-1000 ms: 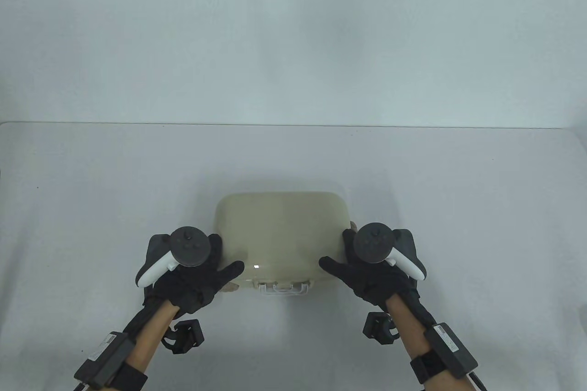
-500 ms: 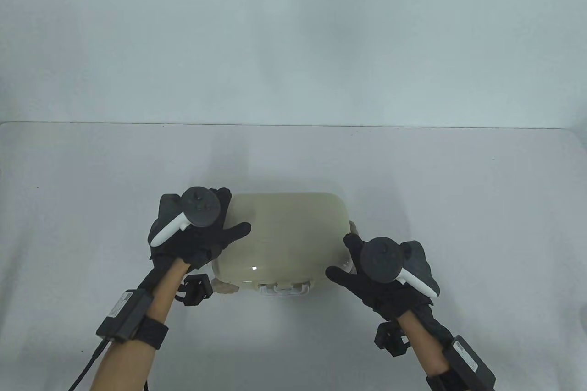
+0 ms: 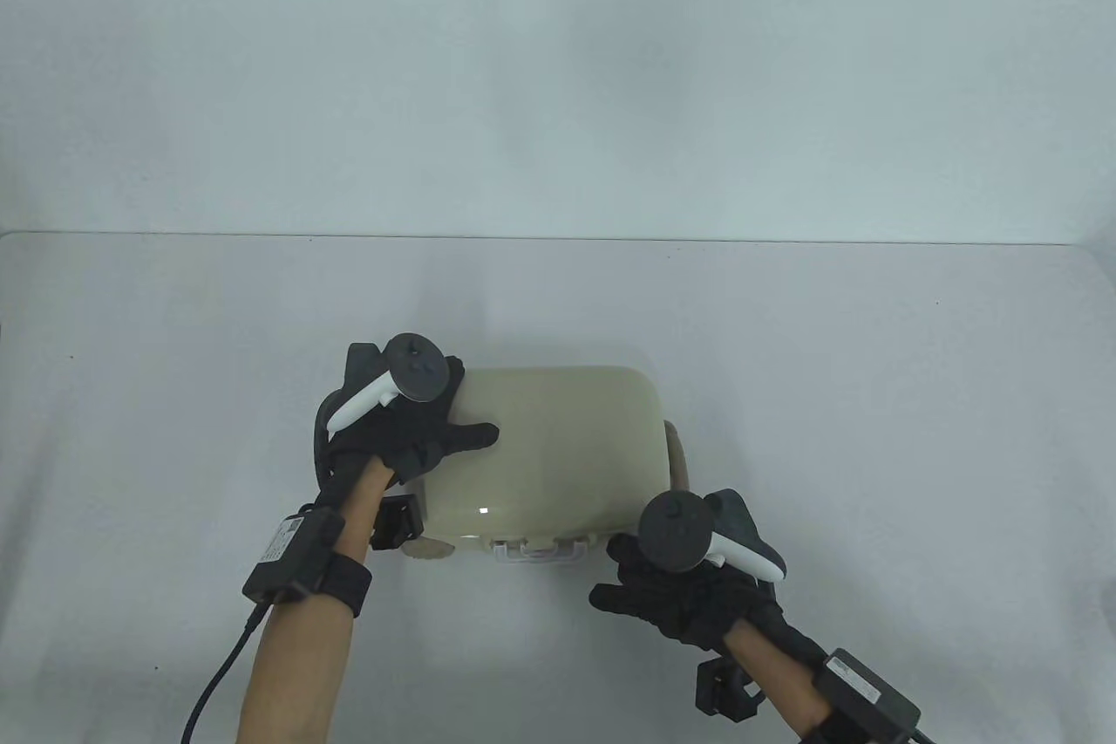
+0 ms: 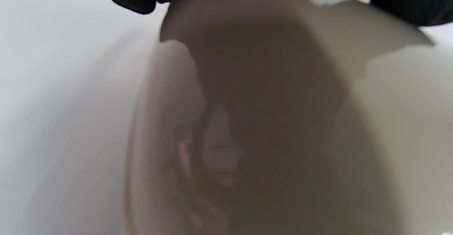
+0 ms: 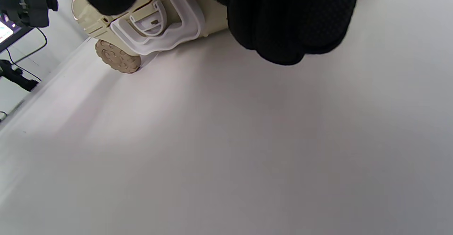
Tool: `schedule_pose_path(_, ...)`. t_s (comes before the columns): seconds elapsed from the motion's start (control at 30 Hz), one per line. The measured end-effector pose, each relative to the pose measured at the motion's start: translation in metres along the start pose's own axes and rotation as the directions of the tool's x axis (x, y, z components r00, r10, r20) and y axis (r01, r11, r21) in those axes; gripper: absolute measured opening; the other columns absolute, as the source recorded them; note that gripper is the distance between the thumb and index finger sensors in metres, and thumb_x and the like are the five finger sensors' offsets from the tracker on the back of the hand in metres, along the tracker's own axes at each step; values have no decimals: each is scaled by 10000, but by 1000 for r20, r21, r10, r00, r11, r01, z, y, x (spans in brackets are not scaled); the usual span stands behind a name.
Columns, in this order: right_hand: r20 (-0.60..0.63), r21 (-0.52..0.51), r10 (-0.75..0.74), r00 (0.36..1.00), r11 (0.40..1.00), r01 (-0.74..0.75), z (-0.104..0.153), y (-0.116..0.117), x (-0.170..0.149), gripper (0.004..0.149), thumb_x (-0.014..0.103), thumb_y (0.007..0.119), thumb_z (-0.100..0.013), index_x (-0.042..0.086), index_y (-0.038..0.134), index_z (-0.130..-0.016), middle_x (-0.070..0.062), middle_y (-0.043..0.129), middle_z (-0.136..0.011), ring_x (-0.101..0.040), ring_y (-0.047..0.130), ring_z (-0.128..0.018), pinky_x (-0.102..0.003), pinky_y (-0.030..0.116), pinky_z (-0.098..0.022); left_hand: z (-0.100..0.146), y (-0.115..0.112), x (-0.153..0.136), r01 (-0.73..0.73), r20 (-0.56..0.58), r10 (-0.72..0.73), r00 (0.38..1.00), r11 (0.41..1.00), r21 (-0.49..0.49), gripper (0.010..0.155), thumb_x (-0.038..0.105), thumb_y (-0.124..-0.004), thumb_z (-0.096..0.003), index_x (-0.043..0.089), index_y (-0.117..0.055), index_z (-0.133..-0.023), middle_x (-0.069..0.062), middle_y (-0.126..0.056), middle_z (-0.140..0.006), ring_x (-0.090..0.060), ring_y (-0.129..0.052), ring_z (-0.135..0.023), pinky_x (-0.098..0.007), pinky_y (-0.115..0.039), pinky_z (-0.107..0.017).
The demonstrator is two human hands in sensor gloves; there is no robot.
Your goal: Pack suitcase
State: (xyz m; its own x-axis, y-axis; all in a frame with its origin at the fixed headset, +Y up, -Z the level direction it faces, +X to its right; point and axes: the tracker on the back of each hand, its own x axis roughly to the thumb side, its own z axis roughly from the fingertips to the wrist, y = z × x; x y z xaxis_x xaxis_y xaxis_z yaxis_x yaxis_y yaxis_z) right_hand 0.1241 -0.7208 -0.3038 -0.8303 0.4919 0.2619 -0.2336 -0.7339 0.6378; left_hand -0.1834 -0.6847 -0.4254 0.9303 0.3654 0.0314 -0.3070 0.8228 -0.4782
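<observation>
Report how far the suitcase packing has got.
Done: the suitcase lies on the table with its lid down; nothing loose lies around it. In hand: the left hand rests flat on the lid, and the right hand is at the front edge near the white latch. Left: fastening that latch, though I cannot tell if it is already fastened.

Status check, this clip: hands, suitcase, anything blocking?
Left hand flat on suitcase lid. Right hand open near clasp. Lid closed. No obstruction.
</observation>
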Motion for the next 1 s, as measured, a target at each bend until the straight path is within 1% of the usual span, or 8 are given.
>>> schedule_pose_path(0.13,-29,88,-172,985,981,174,-8,8,-10,794,477,677,-564,-38,375,-1088,-234,649,-1078,-396,887,-844,-414,847,-549,1,-2,-1,3,-1,-3,1000,1000,-15,1017,702,-673,-413,240,-143,-1149,-166,-125,-1222,-495,-301,-1128,-588,-445,-806)
schedule_pose_path(0.2,-39,150,-253,967,955,256,-13,15,-16,815,470,675,-569,-27,298,-1094,-220,576,-1114,-374,882,-857,-390,850,-557,1,-1,-2,10,-5,-10,1000,1000,-17,1018,706,-672,-411,244,-142,-1148,-158,-127,-1224,-486,-301,-1132,-583,-442,-808)
schedule_pose_path(0.33,-23,266,-450,893,858,440,-20,26,-20,862,496,642,-590,-23,159,-1080,-186,445,-1165,-355,822,-925,-385,821,-613,2,-1,-2,-4,-5,3,1000,1000,-24,1015,702,-678,-410,255,-140,-1145,-146,-121,-1225,-477,-291,-1135,-579,-434,-811)
schedule_pose_path(0.6,-5,330,-522,853,804,494,-27,36,-20,915,534,628,-601,21,15,-1046,-118,286,-1209,-305,758,-992,-390,778,-679,1,1,-1,20,-14,-21,1000,999,-28,1015,701,-684,-403,252,-155,-1144,-149,-142,-1227,-476,-313,-1137,-577,-436,-810)
schedule_pose_path(0.7,-16,332,-557,830,780,530,-28,33,-27,885,529,641,-601,66,65,-1089,-114,349,-1198,-317,763,-984,-408,774,-670,0,2,0,24,-21,-24,999,999,-35,1019,703,-686,-399,253,-156,-1143,-151,-150,-1227,-468,-322,-1138,-574,-438,-810)
schedule_pose_path(0.83,46,332,-532,846,806,489,-24,24,-18,768,540,643,-591,71,321,-1106,-111,612,-1108,-311,842,-913,-410,803,-630,0,3,0,24,-25,-25,999,999,-41,1024,709,-685,-394,256,-152,-1142,-150,-147,-1227,-458,-318,-1142,-574,-434,-811)
schedule_pose_path(0.93,121,316,-493,862,842,437,-19,17,-9,714,550,641,-581,142,398,-1114,-86,640,-1110,-309,851,-909,-411,806,-624,0,2,0,19,-25,-20,999,999,-42,1026,711,-683,-394,257,-148,-1142,-151,-143,-1226,-456,-311,-1143,-573,-432,-812)
schedule_pose_path(1.0,152,316,-506,849,839,443,-16,14,-5,724,542,636,-586,169,333,-1128,-71,609,-1132,-306,832,-930,-414,796,-634,0,3,0,20,-26,-21,999,999,-42,1026,712,-682,-394,256,-147,-1142,-151,-142,-1226,-457,-311,-1143,-572,-434,-812)
